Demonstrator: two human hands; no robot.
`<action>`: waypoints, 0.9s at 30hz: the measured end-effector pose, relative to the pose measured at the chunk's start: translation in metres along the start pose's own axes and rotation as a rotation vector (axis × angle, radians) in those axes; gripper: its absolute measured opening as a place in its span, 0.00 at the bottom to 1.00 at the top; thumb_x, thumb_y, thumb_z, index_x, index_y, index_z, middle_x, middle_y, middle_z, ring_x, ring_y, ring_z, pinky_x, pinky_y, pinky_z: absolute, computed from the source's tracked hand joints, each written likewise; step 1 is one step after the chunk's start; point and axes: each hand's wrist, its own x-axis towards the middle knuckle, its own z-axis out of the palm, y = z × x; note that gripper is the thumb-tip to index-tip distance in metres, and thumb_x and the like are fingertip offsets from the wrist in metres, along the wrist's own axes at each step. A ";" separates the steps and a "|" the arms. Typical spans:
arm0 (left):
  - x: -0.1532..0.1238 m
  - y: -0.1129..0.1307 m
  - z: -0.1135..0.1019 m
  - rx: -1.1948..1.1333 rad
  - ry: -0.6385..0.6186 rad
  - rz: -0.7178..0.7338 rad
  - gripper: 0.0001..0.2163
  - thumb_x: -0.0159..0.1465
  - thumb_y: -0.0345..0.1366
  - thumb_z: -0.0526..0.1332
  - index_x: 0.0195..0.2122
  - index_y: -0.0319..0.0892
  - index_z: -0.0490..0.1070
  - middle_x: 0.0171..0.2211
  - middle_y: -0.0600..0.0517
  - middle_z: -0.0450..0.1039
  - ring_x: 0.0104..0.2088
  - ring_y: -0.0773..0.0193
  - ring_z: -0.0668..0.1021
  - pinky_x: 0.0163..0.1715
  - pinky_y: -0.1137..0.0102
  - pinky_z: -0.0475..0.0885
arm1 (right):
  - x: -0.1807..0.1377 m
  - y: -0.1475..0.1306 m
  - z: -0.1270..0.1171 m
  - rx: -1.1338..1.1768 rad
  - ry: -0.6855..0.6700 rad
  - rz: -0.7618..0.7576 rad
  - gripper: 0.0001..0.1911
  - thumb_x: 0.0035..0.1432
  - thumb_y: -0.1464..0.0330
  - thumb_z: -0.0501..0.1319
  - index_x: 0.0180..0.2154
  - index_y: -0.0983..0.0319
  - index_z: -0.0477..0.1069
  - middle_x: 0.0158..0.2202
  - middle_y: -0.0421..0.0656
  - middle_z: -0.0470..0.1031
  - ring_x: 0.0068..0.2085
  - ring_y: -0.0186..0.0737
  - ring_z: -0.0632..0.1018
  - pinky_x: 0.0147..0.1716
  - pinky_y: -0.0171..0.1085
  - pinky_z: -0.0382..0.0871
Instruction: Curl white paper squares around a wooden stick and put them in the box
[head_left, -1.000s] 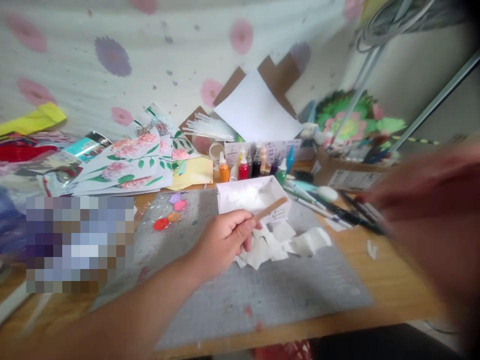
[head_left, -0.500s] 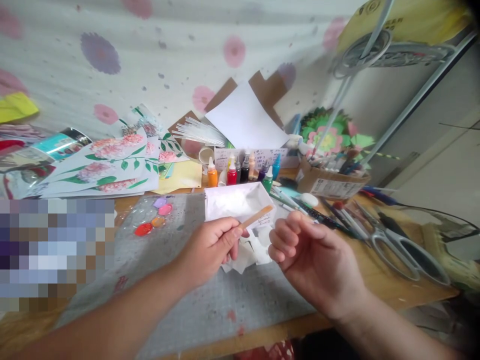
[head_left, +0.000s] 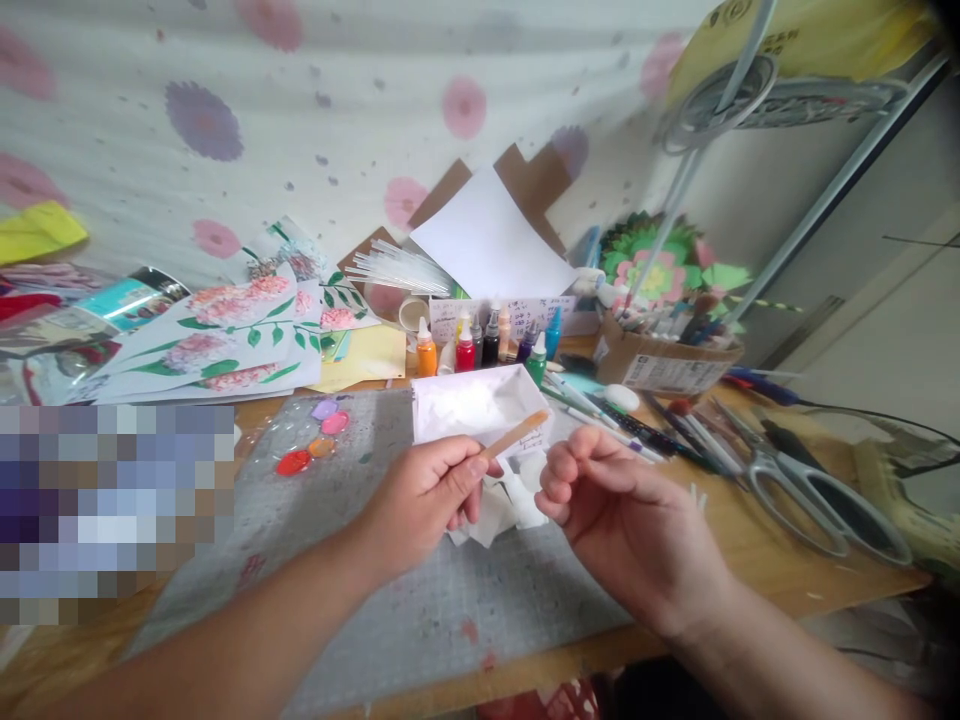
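My left hand (head_left: 427, 495) grips a flat wooden craft stick (head_left: 517, 434) between thumb and fingers, its free end pointing up and to the right. Just right of it, my right hand (head_left: 630, 530) is curled closed, thumb pressed to the index finger; whatever may be in that pinch is hidden. Behind both hands stands a white open box (head_left: 480, 402) with white material inside. Crumpled white tissue (head_left: 491, 515) and a small white bottle (head_left: 523, 500) lie between the hands on the grey cutting mat (head_left: 352, 600).
Several paint bottles (head_left: 465, 345) line up behind the box. On the mat's left is a clear palette with red paint (head_left: 292, 462). Large scissors (head_left: 802, 490) and pens lie at right, by a cardboard box of brushes (head_left: 667, 360). Flower paintings (head_left: 225, 345) lie at left.
The right hand's fingers have shifted slightly, with the fingertips drawn closer to the thumb. The left hand keeps the craft stick in nearly the same place. The view has turned slightly.
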 end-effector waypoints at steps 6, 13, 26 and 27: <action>-0.002 0.001 0.001 -0.014 -0.044 0.027 0.14 0.65 0.45 0.55 0.32 0.39 0.71 0.18 0.57 0.66 0.19 0.72 0.66 0.19 0.76 0.61 | 0.001 0.005 -0.003 -0.260 0.042 -0.046 0.08 0.47 0.72 0.69 0.33 0.60 0.74 0.27 0.35 0.71 0.25 0.27 0.71 0.28 0.28 0.69; 0.000 0.000 -0.004 0.036 -0.327 -0.019 0.16 0.63 0.46 0.56 0.30 0.38 0.72 0.20 0.54 0.69 0.19 0.71 0.68 0.20 0.74 0.63 | 0.010 0.010 -0.011 -0.721 -0.316 -0.093 0.12 0.59 0.65 0.62 0.24 0.61 0.74 0.28 0.40 0.75 0.30 0.34 0.75 0.33 0.35 0.68; 0.004 -0.009 -0.009 1.036 -0.286 0.299 0.18 0.55 0.37 0.68 0.47 0.45 0.70 0.45 0.49 0.71 0.45 0.53 0.73 0.43 0.60 0.69 | 0.019 -0.028 -0.035 -1.246 -0.167 -0.566 0.14 0.63 0.68 0.54 0.25 0.61 0.68 0.27 0.41 0.66 0.31 0.37 0.69 0.31 0.37 0.62; 0.004 -0.010 -0.009 1.048 -0.281 0.284 0.18 0.55 0.36 0.68 0.47 0.45 0.70 0.45 0.49 0.71 0.45 0.53 0.73 0.43 0.60 0.69 | 0.018 -0.026 -0.034 -1.392 -0.235 -0.556 0.12 0.63 0.70 0.54 0.27 0.62 0.69 0.28 0.42 0.67 0.32 0.38 0.70 0.32 0.38 0.63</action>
